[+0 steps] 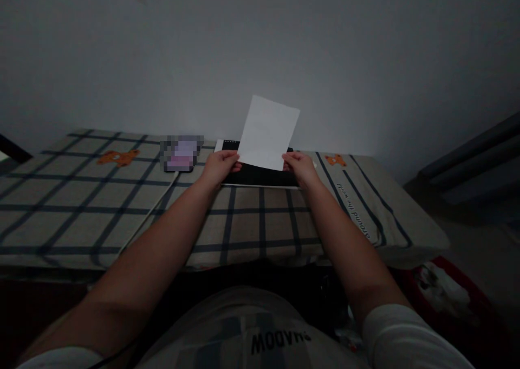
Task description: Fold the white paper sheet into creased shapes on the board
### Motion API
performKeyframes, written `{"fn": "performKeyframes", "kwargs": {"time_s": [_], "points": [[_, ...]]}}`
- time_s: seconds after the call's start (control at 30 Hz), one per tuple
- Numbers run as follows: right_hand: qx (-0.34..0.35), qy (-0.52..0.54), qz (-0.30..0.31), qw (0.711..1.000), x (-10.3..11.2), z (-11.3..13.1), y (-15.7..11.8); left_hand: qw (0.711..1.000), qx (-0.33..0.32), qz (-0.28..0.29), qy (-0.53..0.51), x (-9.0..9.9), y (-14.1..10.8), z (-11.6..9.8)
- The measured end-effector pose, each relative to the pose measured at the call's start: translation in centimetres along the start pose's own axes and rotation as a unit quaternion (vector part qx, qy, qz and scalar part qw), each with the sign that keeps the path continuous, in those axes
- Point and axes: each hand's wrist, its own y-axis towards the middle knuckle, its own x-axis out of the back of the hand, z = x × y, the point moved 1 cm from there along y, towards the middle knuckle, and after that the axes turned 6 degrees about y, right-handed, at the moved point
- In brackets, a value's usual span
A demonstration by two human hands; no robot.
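Head view: your left hand (223, 164) and right hand (299, 166) pinch a white sheet (268, 133) near its lower corners, thumbs and fingers closed, paper tilted up over the flat black item (260, 176) on the checked cloth (247, 217).

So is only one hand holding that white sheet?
No, the left hand and right hand each grip the white sheet near a lower corner.

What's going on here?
A person holds a white sheet near its lower corners, left hand and right hand at opposite sides. The sheet is raised above a dark flat item on the checked cloth. A blurred device lies to the left, with a pale cable beside it.
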Motion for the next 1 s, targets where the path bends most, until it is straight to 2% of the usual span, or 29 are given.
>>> {"fn": "performKeyframes", "kwargs": {"time_s": [0.07, 0.13, 0.2, 0.27, 0.37, 0.43, 0.5, 0.6, 0.7, 0.77, 0.87, 0.93, 1.0], "points": [[0.001, 0.007, 0.003, 1.0, 0.1, 0.1, -0.1, 0.998, 0.028, 0.01, -0.046, 0.0, -0.3, -0.3], [0.003, 0.018, 0.005, 1.0, 0.0, 0.1, -0.2, 0.995, 0.057, 0.055, -0.067, -0.1, -0.6, -0.6], [-0.001, 0.025, 0.014, 1.0, -0.1, 0.1, -0.3, 0.993, 0.062, 0.075, -0.07, -0.2, -0.7, -0.7], [-0.017, 0.016, 0.04, 0.999, -0.4, 0.0, -0.5, 0.995, 0.048, 0.047, -0.073, -0.2, -0.6, -0.6], [-0.04, -0.019, 0.108, 0.993, -0.6, -0.1, -0.9, 0.998, 0.012, -0.029, -0.061, 0.3, 0.1, -0.3], [-0.03, -0.035, 0.129, 0.991, -0.6, 0.1, -1.0, 0.995, -0.033, -0.093, -0.024, 0.9, 0.6, -0.1], [0.012, -0.042, 0.105, 0.994, -0.4, 0.4, -1.0, 0.988, -0.079, -0.134, 0.009, 1.3, 1.0, 0.1], [0.119, -0.06, 0.03, 0.991, 0.3, 0.8, -0.9, 0.984, -0.109, -0.14, 0.032, 1.6, 1.2, 0.4], [0.221, -0.115, -0.031, 0.968, 0.9, 1.6, -1.2, 0.985, -0.102, -0.132, 0.044, 1.5, 1.2, 0.5], [0.282, -0.176, -0.045, 0.942, 1.2, 2.6, -1.9, 0.987, -0.098, -0.114, 0.057, 1.5, 1.0, 0.5], [0.358, -0.295, -0.017, 0.886, 0.8, 5.1, -3.0, 0.982, -0.127, -0.1, 0.097, 1.3, 0.8, 0.3], [0.37, -0.331, 0.009, 0.868, 0.0, 6.5, -3.4, 0.98, -0.14, -0.078, 0.12, 1.2, 0.5, 0.2], [0.363, -0.354, 0.063, 0.859, -1.1, 7.2, -3.2, 0.983, -0.137, -0.031, 0.12, 0.9, 0.3, 0.1]]}}
